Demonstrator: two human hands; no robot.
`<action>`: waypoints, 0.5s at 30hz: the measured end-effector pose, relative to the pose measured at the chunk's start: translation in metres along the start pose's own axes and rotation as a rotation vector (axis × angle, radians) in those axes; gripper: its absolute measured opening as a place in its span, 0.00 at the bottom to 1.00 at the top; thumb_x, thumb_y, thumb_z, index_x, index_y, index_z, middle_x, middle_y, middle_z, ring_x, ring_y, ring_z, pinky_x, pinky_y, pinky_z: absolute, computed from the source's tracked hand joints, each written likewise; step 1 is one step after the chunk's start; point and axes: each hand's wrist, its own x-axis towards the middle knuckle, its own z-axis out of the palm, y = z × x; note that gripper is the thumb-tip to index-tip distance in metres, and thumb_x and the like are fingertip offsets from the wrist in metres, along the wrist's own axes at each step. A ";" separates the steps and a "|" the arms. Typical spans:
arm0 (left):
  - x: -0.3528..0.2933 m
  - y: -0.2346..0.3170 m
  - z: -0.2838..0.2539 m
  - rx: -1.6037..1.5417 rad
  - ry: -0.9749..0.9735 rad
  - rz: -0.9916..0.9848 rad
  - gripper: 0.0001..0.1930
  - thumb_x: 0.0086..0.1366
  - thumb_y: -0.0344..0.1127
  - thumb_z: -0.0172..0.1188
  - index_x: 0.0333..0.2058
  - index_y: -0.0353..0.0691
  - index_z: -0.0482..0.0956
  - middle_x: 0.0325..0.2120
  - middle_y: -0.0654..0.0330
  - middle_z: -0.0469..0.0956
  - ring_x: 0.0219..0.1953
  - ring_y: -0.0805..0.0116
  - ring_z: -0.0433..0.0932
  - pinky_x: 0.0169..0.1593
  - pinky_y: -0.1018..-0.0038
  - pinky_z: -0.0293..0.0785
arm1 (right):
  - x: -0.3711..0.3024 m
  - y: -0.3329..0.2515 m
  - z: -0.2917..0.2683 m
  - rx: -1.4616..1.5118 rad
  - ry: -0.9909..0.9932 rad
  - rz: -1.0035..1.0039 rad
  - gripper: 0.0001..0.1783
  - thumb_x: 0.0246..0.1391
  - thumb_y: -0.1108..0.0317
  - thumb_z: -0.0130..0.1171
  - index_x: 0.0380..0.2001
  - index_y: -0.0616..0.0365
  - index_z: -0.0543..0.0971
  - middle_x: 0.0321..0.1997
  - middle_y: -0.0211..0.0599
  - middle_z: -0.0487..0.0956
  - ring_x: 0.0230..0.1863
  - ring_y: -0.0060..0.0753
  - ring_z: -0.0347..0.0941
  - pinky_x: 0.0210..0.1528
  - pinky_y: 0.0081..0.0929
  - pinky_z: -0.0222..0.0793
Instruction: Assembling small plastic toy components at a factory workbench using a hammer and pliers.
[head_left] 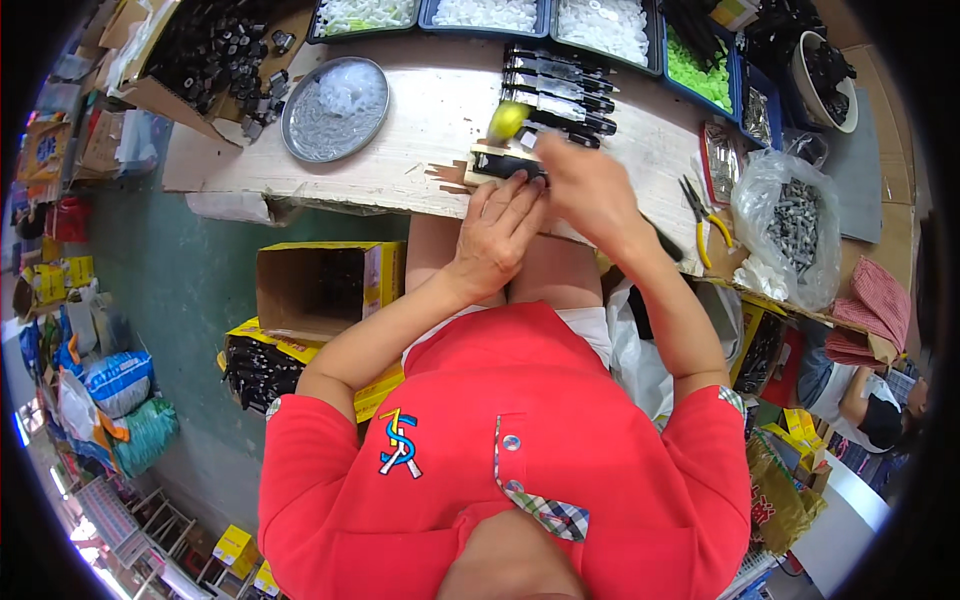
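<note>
My left hand (495, 232) lies at the table's near edge, its fingers together and pressing a black part (505, 165) against a cream-coloured block (477, 165). Just right of it, my right hand (590, 188) is closed and smeared by motion. From its fingers sticks a tool with a rounded yellow-green end (508, 120), blurred above the block; its handle is mostly hidden. Behind the hands, several long black parts (555, 85) lie side by side on the pale tabletop (430, 100).
A round metal dish (335, 110) with translucent bits stands left, beside a carton of black pieces (215, 70). Trays of white (605, 30) and green pieces (700, 72) line the back. Yellow-handled pliers (708, 225) and a bag of grey pieces (795, 225) lie right.
</note>
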 end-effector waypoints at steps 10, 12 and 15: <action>0.002 -0.012 0.002 -0.040 0.035 0.089 0.20 0.49 0.27 0.50 0.43 0.36 0.73 0.46 0.55 0.71 0.52 0.60 0.68 0.51 0.63 0.61 | 0.011 0.004 0.012 -0.020 -0.122 0.047 0.09 0.55 0.63 0.45 0.32 0.54 0.71 0.23 0.52 0.75 0.27 0.56 0.72 0.29 0.47 0.65; 0.011 -0.022 -0.004 -0.103 0.008 0.148 0.19 0.48 0.28 0.50 0.43 0.37 0.73 0.45 0.56 0.72 0.48 0.61 0.70 0.49 0.64 0.61 | 0.007 0.015 0.003 0.073 0.009 0.072 0.09 0.51 0.66 0.46 0.33 0.55 0.72 0.23 0.52 0.75 0.27 0.55 0.73 0.29 0.46 0.67; 0.027 -0.037 -0.008 -0.032 -0.006 0.059 0.19 0.45 0.25 0.52 0.40 0.42 0.74 0.39 0.59 0.72 0.44 0.63 0.70 0.46 0.62 0.59 | -0.013 0.035 -0.017 0.082 0.279 0.183 0.08 0.56 0.63 0.45 0.35 0.51 0.72 0.23 0.47 0.76 0.25 0.53 0.72 0.26 0.47 0.65</action>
